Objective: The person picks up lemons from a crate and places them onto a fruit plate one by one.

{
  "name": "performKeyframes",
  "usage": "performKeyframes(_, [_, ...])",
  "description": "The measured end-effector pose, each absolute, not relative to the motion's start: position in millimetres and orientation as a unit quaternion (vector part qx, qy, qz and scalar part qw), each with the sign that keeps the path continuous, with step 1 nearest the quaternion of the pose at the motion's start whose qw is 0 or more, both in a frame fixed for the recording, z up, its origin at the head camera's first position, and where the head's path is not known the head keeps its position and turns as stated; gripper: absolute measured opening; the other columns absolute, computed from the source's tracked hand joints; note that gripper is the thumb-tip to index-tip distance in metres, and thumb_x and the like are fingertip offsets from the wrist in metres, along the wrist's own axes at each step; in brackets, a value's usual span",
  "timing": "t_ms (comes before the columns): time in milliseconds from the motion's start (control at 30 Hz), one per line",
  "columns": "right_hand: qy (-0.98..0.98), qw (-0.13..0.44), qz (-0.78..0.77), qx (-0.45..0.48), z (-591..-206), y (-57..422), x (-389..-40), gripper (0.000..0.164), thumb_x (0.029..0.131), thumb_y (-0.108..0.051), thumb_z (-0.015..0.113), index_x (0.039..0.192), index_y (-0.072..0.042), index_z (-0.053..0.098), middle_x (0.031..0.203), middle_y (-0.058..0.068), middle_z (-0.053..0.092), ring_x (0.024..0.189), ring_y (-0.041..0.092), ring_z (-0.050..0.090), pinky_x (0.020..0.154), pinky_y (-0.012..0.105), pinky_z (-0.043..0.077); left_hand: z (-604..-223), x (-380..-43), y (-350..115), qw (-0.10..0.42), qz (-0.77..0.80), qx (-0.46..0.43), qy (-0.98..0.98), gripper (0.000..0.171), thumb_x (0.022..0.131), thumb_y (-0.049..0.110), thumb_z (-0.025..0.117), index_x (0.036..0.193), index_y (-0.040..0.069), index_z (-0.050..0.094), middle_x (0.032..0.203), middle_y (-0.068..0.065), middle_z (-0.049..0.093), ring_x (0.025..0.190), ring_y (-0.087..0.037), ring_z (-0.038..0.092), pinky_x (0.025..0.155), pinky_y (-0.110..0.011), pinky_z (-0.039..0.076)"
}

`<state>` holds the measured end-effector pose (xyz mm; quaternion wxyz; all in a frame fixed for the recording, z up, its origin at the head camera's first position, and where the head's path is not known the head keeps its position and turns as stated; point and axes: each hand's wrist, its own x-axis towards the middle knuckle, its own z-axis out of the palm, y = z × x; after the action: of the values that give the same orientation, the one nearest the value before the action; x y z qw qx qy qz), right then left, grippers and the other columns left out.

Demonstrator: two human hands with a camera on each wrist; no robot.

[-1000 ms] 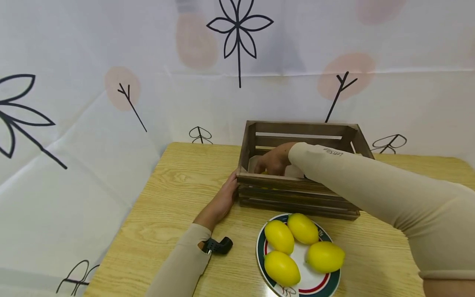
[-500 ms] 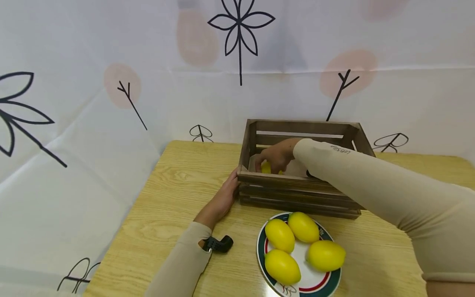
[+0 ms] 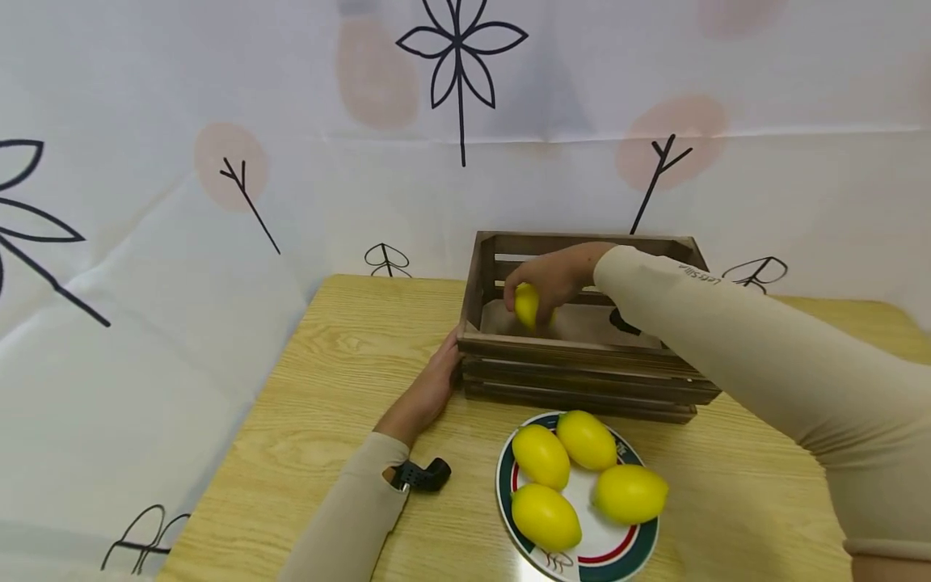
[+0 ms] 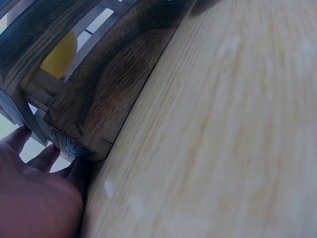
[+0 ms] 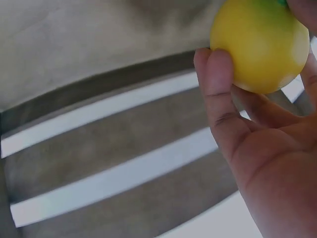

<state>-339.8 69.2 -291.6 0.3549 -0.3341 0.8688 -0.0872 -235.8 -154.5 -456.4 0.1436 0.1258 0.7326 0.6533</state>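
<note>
Inside the dark wooden crate (image 3: 582,356), my right hand (image 3: 556,275) grips a yellow lemon (image 3: 527,305), held above the crate's floor. The right wrist view shows this lemon (image 5: 260,44) large, with a green patch at its end and my fingertips curled against its side. My left hand (image 3: 432,384) rests against the crate's left end, fingers fairly straight. In the left wrist view those fingertips (image 4: 47,153) touch the crate's corner near the table, and a yellow patch (image 4: 60,54) shows between the slats.
In front of the crate stands a round plate (image 3: 600,541) with a green and red rim, bearing several lemons (image 3: 541,457). A wood-grain table (image 3: 349,356) lies under everything. Behind it hangs a white cloth (image 3: 305,81) with plant drawings.
My right hand has risen inside the crate with the lemon, which was mostly hidden before and now shows clearly. The left hand has stayed at the crate's end.
</note>
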Motion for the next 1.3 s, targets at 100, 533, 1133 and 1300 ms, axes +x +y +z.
performKeyframes(100, [0.871, 0.338, -0.105, -0.34, -285.5, 72.2, -338.3, 0.04, 0.085, -0.006, 0.075, 0.12, -0.018, 0.06, 0.127, 0.012, 0.049, 0.103, 0.026, 0.049, 0.078, 0.03, 0.047, -457.6, -235.5, -156.6, 0.141, 0.653, 0.121, 0.734, 0.051, 0.11, 0.035, 0.018, 0.162, 0.031, 0.015, 0.168, 0.001, 0.012, 0.155, -0.02, 0.007, 0.125, -0.049, 0.01])
performKeyframes(533, [0.884, 0.287, -0.218, -0.299, -260.6, 99.5, -313.7, 0.037, 0.089, -0.008, 0.065, 0.121, -0.023, 0.056, 0.119, 0.01, 0.052, 0.105, 0.027, 0.05, 0.082, 0.034, 0.048, -463.1, -236.5, -158.5, 0.149, 0.669, 0.123, 0.718, 0.051, 0.11, 0.034, 0.018, 0.161, 0.031, 0.015, 0.168, 0.0, 0.013, 0.155, -0.021, 0.008, 0.125, -0.049, 0.01])
performKeyframes(1133, [0.887, 0.077, -0.286, -0.354, -249.6, 137.6, -256.3, 0.056, 0.091, -0.017, 0.073, 0.142, -0.023, 0.049, 0.13, 0.003, 0.057, 0.098, 0.02, 0.058, 0.085, 0.032, 0.055, -460.5, -239.3, -150.2, 0.144, 0.675, 0.131, 0.711, 0.054, 0.11, 0.034, 0.02, 0.162, 0.026, 0.01, 0.169, 0.0, 0.005, 0.156, -0.02, 0.0, 0.126, -0.046, 0.004])
performKeyframes(1300, [0.88, 0.021, -0.309, -0.361, -262.1, 142.9, -235.6, 0.06, 0.089, -0.014, 0.074, 0.143, -0.02, 0.049, 0.129, 0.004, 0.056, 0.098, 0.018, 0.058, 0.084, 0.031, 0.057, -459.9, -238.3, -150.1, 0.144, 0.686, 0.135, 0.701, 0.054, 0.11, 0.032, 0.021, 0.163, 0.026, 0.008, 0.169, 0.0, 0.005, 0.156, -0.02, 0.001, 0.126, -0.046, 0.004])
